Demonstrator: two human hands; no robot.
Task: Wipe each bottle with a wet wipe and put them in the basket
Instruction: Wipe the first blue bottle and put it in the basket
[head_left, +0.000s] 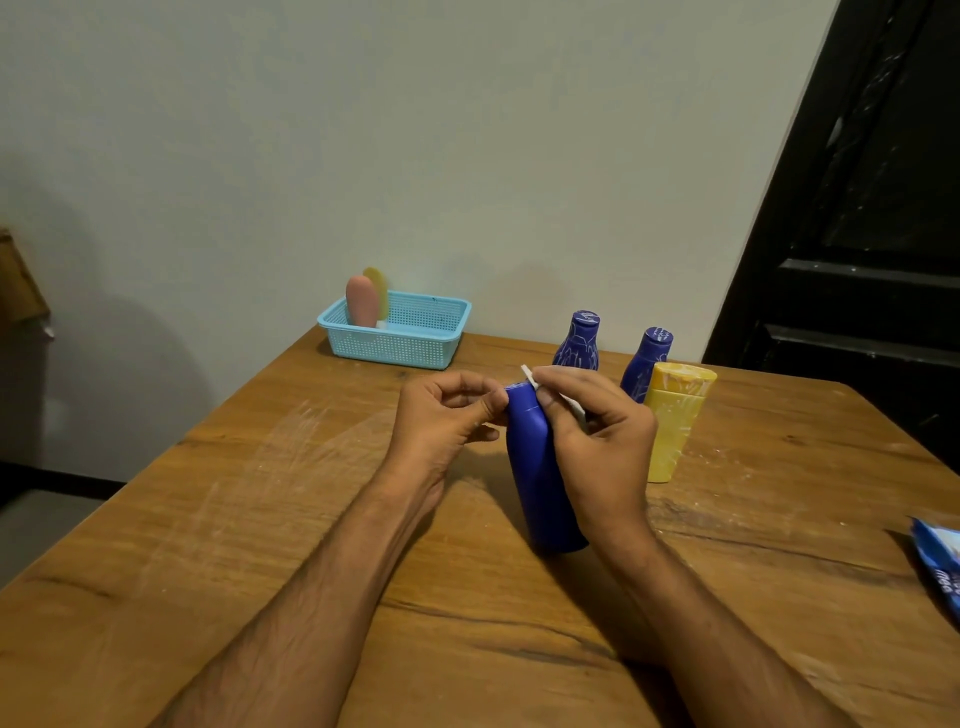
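Progress: 2 done, approx. A pink rounded plastic bottle (362, 307) and a yellow-green one (378, 287) stand in the light-blue perforated plastic basket (415, 340), far left-centre of the wooden table (260, 493).

In hand: tall plain blue plastic bottle (540, 483), upright at centre. Left hand (441, 421), fingers curled, pinches its top; right hand (597, 441) presses a white wet wipe (530, 375) against the shoulder w/ curled fingers.

Left, by my reading: 2 scribbled blue bottles (577, 345) (647, 364) and a marked yellow flip-cap bottle (672, 423), far right. Blue wipes pack (940, 566) at right edge.

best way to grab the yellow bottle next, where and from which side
Probably wrap the grip around the yellow bottle at mid-body, coming in from its right. It stands cap-up, broad and flattish, so the narrow sides suit a thumb-and-fingers hold. The right hand and big blue bottle crowd its left, and a small blue bottle stands close behind.
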